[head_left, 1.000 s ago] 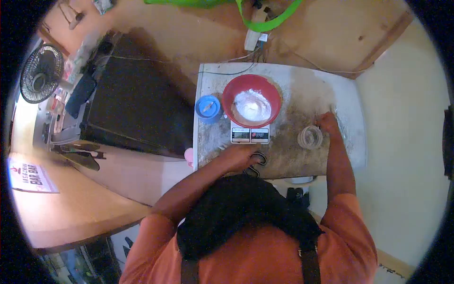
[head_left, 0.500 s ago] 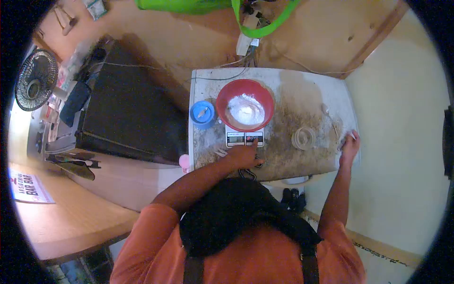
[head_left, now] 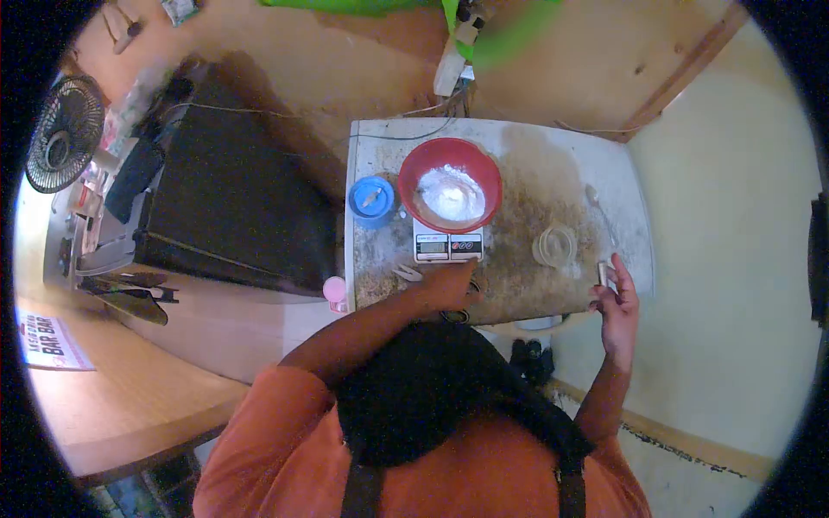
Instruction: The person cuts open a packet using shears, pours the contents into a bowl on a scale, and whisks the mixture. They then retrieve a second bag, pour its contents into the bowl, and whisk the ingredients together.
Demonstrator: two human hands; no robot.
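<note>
A red bowl (head_left: 414, 177) with white powder (head_left: 452, 194) inside rests on a white digital kitchen scale (head_left: 442, 248). My left hand (head_left: 451, 285) is just in front of the scale, its index finger stretched toward the right end of the button panel, and it holds nothing. Over the table's right front edge, my right hand (head_left: 618, 302) is raised palm up. Between its thumb and fingers is a small pale stick-like thing (head_left: 603, 273), too small to name. Left of it stands a clear round container (head_left: 554, 246), and a spoon (head_left: 602, 211) lies behind.
A blue container (head_left: 372, 216) with a small item on top stands left of the bowl. Scissors (head_left: 456, 316) lie partly under my left wrist, near a white clip-like piece (head_left: 408, 273). The stained white table (head_left: 553, 134) borders a wall; a dark cabinet (head_left: 250, 190) stands left.
My right hand has lifted off the table's right edge, moved left and toward me, and turned palm up with the small pale thing. My left finger has drawn slightly back from the scale's buttons.
</note>
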